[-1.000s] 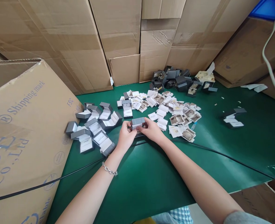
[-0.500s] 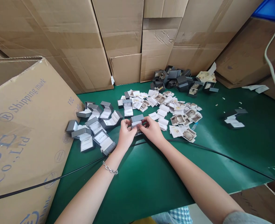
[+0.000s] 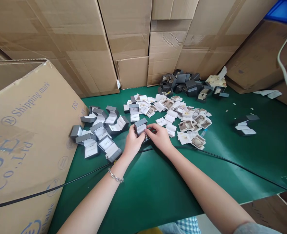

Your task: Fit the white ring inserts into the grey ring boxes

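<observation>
A small grey hinged box (image 3: 140, 125) with a white lining stands open on the green table (image 3: 158, 185). My left hand (image 3: 131, 145) grips it from the left, fingers curled round its side. My right hand (image 3: 159, 136) pinches at the box's front edge from the right. To the left lies a cluster of open grey boxes (image 3: 99, 131). Behind the hands spreads a heap of white cards and inserts (image 3: 180, 113).
A large cardboard carton (image 3: 24, 136) marked "Shipping mark" leans at the left. Stacked cartons (image 3: 133, 42) wall off the back. A pile of dark boxes (image 3: 184, 84) sits at the back. A black cable (image 3: 218, 157) crosses the table. A few boxes (image 3: 245, 125) lie apart at the right.
The box in my hands has tilted and turned leftward, its lid now raised. Both hands have shifted slightly with it.
</observation>
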`<move>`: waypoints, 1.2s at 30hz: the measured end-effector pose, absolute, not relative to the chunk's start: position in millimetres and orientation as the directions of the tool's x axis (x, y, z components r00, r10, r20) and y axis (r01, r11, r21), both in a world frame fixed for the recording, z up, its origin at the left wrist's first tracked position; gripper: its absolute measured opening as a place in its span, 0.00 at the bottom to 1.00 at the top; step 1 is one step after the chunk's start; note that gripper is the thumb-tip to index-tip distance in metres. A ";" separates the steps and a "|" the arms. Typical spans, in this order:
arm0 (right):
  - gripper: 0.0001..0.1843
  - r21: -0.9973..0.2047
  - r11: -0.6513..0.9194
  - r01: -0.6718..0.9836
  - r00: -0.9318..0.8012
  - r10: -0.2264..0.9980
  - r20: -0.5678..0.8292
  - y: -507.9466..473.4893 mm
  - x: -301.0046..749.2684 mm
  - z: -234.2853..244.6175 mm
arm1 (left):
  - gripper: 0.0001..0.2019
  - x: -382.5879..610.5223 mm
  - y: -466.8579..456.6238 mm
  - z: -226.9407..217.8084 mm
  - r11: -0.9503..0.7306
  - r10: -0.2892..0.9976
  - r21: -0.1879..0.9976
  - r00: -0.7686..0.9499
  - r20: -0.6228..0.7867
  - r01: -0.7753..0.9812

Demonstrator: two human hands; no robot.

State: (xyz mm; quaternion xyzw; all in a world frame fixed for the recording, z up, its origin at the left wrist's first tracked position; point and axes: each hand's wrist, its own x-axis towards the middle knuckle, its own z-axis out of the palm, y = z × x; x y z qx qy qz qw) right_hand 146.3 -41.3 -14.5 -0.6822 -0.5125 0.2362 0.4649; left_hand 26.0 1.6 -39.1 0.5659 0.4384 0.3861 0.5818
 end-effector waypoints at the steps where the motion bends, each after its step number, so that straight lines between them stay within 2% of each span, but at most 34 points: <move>1: 0.08 -0.891 -0.056 0.450 0.368 0.921 0.128 -40.8 146.6 -14.3 | 0.19 26.1 1.5 -38.5 0.064 0.946 0.997 0.316 -0.075 0.046; 7: 0.09 -0.942 -0.112 0.317 0.356 0.935 0.009 -39.4 148.3 -15.2 | 0.19 26.1 0.9 -37.5 0.064 0.943 0.997 0.324 -0.074 0.042; 15: 0.10 -0.964 -0.078 0.255 0.297 0.955 0.001 -37.7 150.1 -17.2 | 0.19 24.8 1.0 -34.4 0.055 0.943 0.994 0.321 -0.082 0.092; 23: 0.12 -0.974 -0.044 0.221 0.225 0.974 0.007 -36.7 153.9 -18.7 | 0.20 25.5 1.6 -38.8 0.049 0.942 0.996 0.328 -0.069 0.068; 36: 0.14 -0.981 -0.075 0.179 0.214 0.976 -0.036 -35.1 154.7 -22.6 | 0.21 25.4 2.0 -39.6 0.058 0.942 0.996 0.326 -0.078 0.071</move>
